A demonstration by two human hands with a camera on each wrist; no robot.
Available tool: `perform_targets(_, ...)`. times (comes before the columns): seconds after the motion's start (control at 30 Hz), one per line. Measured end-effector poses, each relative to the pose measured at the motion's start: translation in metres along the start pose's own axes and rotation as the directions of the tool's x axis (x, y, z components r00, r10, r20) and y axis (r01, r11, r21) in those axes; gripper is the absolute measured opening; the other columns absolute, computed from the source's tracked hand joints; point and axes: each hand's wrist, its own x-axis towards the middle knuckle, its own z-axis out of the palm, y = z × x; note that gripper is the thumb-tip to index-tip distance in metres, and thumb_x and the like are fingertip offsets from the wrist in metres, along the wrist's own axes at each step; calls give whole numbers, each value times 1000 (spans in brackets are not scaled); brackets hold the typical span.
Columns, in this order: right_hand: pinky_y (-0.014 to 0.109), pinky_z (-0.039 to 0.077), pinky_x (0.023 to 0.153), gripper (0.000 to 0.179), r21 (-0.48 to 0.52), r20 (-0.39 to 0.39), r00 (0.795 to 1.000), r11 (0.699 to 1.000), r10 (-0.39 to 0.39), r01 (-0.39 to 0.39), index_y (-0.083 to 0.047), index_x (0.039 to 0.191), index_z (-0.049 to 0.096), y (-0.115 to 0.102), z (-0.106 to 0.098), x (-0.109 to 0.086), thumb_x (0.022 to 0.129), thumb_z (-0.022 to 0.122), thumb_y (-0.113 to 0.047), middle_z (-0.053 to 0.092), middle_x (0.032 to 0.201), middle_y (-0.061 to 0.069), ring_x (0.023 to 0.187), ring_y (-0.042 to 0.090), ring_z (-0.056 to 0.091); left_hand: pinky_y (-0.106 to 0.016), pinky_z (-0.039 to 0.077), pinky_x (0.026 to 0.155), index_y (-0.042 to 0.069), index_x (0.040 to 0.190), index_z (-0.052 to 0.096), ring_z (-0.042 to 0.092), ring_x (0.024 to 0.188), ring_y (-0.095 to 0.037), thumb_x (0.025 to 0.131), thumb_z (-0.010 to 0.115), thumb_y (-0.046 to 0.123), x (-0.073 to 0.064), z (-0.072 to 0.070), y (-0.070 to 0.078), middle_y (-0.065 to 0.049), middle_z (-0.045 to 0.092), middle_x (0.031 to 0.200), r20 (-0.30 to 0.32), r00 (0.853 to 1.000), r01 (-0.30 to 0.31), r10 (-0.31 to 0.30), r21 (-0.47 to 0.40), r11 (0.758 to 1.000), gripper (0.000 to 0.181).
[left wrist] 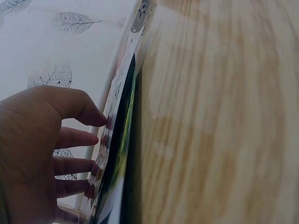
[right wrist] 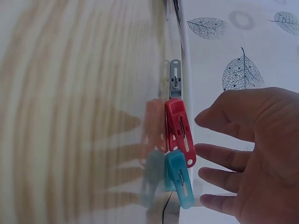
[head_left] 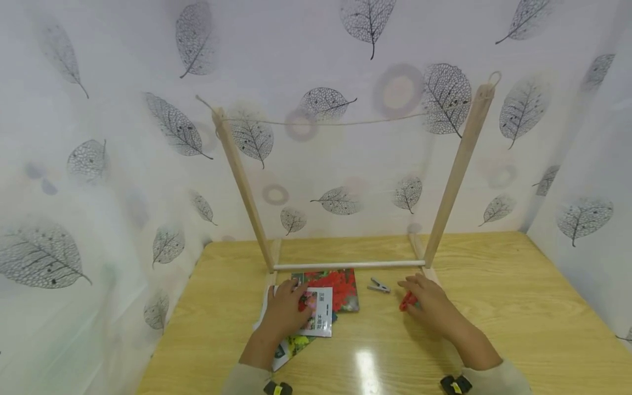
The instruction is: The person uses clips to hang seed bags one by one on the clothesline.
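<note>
My left hand (head_left: 288,310) rests over a small pile of flower-picture packets, its fingertips at the face of the white packet (head_left: 323,318). A packet with red flowers (head_left: 345,288) lies partly under it, and a yellow-flowered one (head_left: 298,344) sticks out at the front. In the left wrist view, thumb and fingers are spread against the pile. My right hand (head_left: 432,302) hovers beside a red clothespin (right wrist: 180,123), fingers loosely bent and nothing gripped. A teal clothespin (right wrist: 179,175) lies nearest in the right wrist view; a grey clothespin (head_left: 378,285) lies farther left.
Behind the hands stands a wooden frame: a left post (head_left: 242,181), a right post (head_left: 459,170) and a white rod (head_left: 345,265) low between them. A slack string (head_left: 340,124) joins the post tops. Leaf-print sheeting (head_left: 321,159) encloses the wooden table (head_left: 518,307).
</note>
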Motion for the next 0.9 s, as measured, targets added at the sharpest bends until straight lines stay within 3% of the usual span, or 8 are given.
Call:
perform_targets(0.4,65,46,101,47,-42,-3,1000,999,-12,11,-3,124,66,5,5,-1,79,81,-2,64,126,22,120,48,58,-70,19,119,6,139,60,45,139,-38,80,66,28,0,-1,-2,-19,53,145,22,999,37,-38,2,999,63)
perform_targets(0.57,56,53,94,40,-30,9,1000,1000,3,-3,-3,119,69,7,6,-2,80,80,-2,66,114,13,106,36,63,-69,21,119,4,137,61,47,137,-37,78,68,28,1,-1,-2,-19,54,142,5,999,43,-43,5,999,65)
perform_targets(0.9,40,56,79,24,-41,8,1000,999,0,0,-11,103,72,11,9,-3,81,81,-4,64,100,3,91,20,61,-65,27,116,3,134,63,53,127,-38,75,74,27,2,-3,-1,-18,56,134,-26,999,42,-42,-7,999,65)
